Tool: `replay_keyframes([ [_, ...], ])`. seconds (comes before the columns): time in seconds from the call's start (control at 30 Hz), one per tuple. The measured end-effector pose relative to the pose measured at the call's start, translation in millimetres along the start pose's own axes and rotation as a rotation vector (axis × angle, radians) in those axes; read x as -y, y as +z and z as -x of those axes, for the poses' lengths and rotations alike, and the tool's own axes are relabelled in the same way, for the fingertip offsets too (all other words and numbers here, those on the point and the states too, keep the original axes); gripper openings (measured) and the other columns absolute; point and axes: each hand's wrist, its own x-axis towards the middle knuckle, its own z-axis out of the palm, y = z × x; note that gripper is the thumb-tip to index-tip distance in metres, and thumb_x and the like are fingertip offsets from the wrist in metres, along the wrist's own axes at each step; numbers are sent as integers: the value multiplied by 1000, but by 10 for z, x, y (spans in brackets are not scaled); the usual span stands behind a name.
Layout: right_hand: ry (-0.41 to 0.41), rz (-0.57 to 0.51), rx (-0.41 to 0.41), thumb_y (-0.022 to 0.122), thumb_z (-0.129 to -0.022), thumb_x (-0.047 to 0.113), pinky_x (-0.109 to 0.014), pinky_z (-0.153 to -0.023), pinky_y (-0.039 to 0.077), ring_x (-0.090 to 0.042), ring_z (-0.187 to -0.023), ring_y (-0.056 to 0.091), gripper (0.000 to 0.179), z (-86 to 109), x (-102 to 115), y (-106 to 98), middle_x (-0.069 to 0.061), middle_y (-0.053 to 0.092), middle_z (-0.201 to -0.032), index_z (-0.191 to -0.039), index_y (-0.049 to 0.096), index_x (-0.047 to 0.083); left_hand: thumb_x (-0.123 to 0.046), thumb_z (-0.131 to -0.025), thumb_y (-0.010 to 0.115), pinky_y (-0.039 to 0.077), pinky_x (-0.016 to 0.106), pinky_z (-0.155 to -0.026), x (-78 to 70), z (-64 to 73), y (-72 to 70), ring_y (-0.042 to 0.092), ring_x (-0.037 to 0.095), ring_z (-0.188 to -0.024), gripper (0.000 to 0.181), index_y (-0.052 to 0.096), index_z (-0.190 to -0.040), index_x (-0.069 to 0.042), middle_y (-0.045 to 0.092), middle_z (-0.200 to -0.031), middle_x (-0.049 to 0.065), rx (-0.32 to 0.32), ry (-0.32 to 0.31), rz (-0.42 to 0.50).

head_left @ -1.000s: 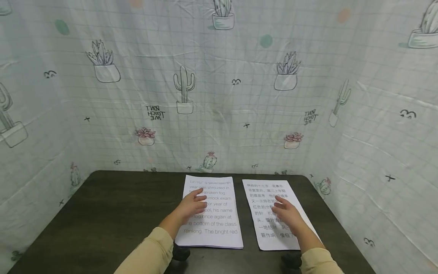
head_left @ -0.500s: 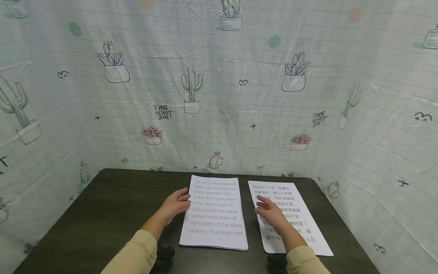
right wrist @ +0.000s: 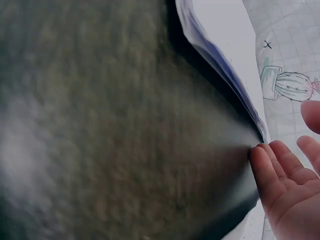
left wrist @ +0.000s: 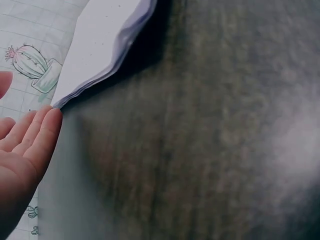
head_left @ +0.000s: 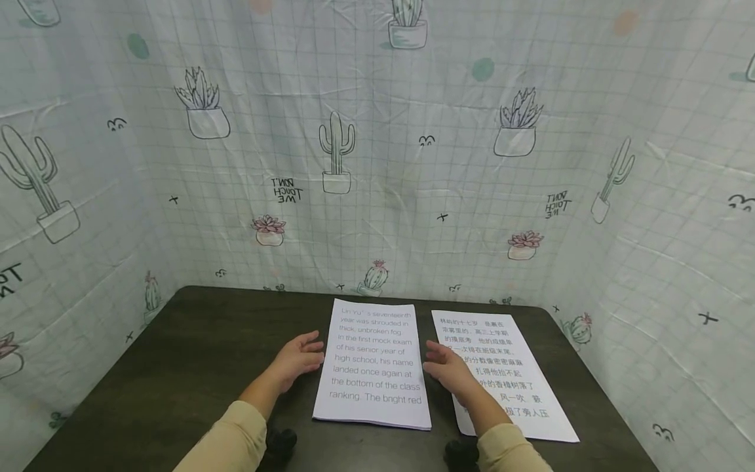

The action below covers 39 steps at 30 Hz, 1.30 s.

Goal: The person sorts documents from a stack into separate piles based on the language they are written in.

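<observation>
Your two bare hands flank a white stack of paper sheets printed with large grey English text [head_left: 371, 367] at the middle of a dark brown wood-grain counter [head_left: 194, 367]. Your left hand [head_left: 299, 359] is at the stack's left edge, its fingers loosely extended side by side and the thumb held apart. Your right hand [head_left: 451, 368] faces it from the right edge, its fingers likewise extended, slightly bent, thumb apart. In both wrist views your fingertips meet the outline of the stack's corner; whether they touch the paper, you cannot tell from these angles. The wrist views also show the layered, slightly wavy edges of the stack.

To the right, just beside the stack, a white paper page printed with grey Chinese characters [head_left: 525, 385] lies flat on the counter, your right hand and wrist covering part of its left side from view. Your pale yellow sleeves [head_left: 232, 429] reach in from the near side, a dark rounded object [head_left: 281, 442] below each wrist, its details too dim to make out. Behind the counter's far edge and along both sides hangs a pale gridded cloth backdrop [head_left: 383, 196] printed with potted cacti, succulents and mirrored lettering.
</observation>
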Motion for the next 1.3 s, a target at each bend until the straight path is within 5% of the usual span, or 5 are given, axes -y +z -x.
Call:
replay_keyframes([
  [0.5,41,-13,-4,60,-91,6,-43,-90,56,-40,-118,60,56,71,4,66,-31,53,-135,-143,43,-4,9,-83,62,57,42,-88,79,39,35,62,36,-113,64,36,-141,16,46,-137,39,-14,-72,1],
  [0.93,130,22,26,59,-90,7,-42,-77,59,-34,-103,67,51,148,14,81,-29,62,-122,-137,48,-10,3,-82,65,60,35,-75,13,141,84,66,16,-75,40,59,-119,17,69,-103,25,-106,-127,-206],
  [1.3,153,45,21,61,-87,7,-41,-75,59,-22,-88,68,47,165,5,120,-20,67,-108,-131,55,-9,-5,-77,76,53,27,-57,74,132,198,59,13,-62,28,70,-100,10,71,-85,14,-185,-33,-410],
])
